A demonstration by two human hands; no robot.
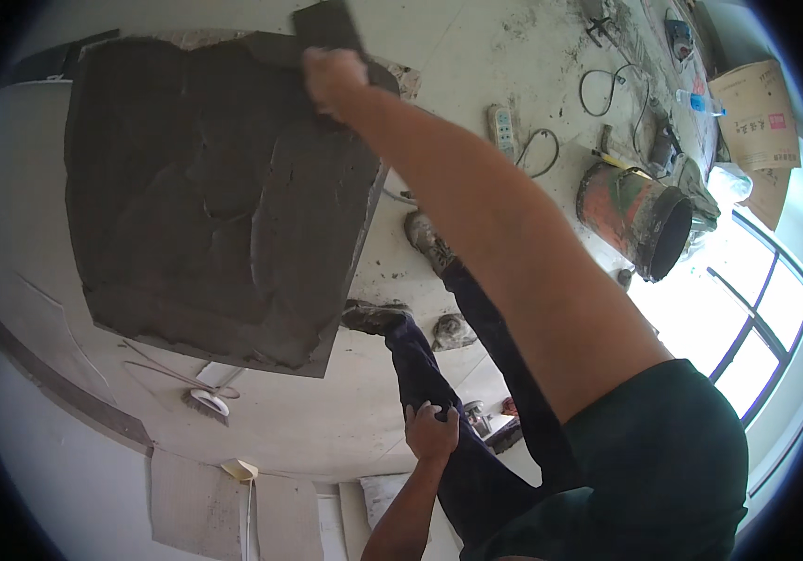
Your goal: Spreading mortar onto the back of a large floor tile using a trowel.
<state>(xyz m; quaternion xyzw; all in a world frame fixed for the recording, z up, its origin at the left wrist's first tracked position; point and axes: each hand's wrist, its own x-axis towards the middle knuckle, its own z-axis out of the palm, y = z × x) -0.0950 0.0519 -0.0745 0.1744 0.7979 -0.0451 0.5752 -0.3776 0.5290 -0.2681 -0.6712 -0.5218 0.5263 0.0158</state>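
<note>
Head cam, L of pair: wide fisheye, looks dn on hands [334,82] & flr [462,70], close.

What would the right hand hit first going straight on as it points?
Probably the dark grey slab, near its far edge, then the floor beyond; how high the right hand sits above it is unclear.

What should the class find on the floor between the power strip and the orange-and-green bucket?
In the head view, a looped cable lies on the floor between the power strip and the bucket.
</note>
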